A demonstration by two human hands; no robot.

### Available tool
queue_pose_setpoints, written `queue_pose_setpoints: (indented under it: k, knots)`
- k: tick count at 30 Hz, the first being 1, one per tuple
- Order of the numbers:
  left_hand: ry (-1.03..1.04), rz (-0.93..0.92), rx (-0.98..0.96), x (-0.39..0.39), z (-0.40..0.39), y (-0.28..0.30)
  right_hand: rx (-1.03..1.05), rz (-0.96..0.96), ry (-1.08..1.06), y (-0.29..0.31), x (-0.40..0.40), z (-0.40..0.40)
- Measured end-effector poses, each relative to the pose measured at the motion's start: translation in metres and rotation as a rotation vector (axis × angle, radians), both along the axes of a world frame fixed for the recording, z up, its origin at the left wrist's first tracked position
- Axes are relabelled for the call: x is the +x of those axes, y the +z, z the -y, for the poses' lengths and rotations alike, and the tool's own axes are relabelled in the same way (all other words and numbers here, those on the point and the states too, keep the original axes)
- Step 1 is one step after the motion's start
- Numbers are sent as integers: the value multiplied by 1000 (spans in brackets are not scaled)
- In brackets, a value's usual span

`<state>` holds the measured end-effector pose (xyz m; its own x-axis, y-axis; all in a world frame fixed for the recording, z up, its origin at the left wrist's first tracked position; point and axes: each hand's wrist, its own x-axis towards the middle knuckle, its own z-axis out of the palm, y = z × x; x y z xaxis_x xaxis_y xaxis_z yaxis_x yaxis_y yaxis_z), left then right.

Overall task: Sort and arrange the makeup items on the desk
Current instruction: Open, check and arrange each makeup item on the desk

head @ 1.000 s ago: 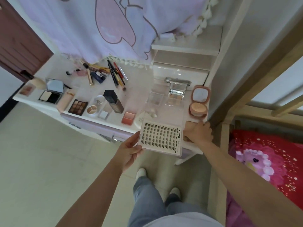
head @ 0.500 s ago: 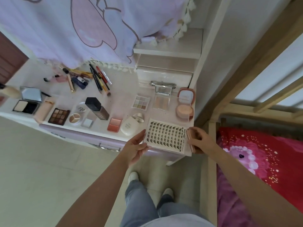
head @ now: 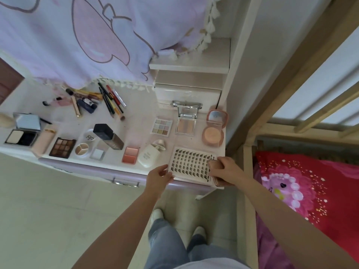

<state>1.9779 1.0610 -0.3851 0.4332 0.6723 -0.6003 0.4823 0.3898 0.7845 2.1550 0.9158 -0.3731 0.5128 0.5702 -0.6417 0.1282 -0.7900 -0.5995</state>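
Resting at the front right corner of the desk (head: 136, 121), the clear lash tray (head: 189, 165) shows rows of small dark lash clusters on a white card, with black lettering along its right edge too small to read. The left hand (head: 158, 177) pinches the tray's near left corner between thumb and fingers. The right hand (head: 226, 167) curls around a rose-gold compact (head: 216, 176) at the tray's right edge. Farther left, a round white lid (head: 90, 135) reads "bbl" and a dark foundation bottle (head: 109, 135) lies on its side, its label unreadable.
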Motion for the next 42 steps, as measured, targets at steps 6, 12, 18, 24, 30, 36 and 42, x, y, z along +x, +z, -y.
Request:
queue_pose_setpoints:
  k: [6, 12, 18, 24, 30, 36, 42]
  knots:
    - [-255, -278, 353, 11, 6, 8, -174, 133, 130, 3, -3, -13]
    - [-294, -406, 341, 16, 10, 10, -114, 144, 53, 9, -5, -11]
    - [-314, -379, 423, 4, 19, 20, 142, 352, 34, 29, -13, 4]
    - [-265, 38, 64, 4, 18, 54, 248, 227, 437, 59, -17, -5]
    - [-310, 191, -86, -21, 0, 79, 250, 345, 815, 83, -41, -46]
    - [-116, 224, -4, -64, -25, 92, 323, 422, 954, 105, -79, -95]
    - [228, 371, 9, -122, -76, 124, 545, 411, 828, 134, -114, -152]
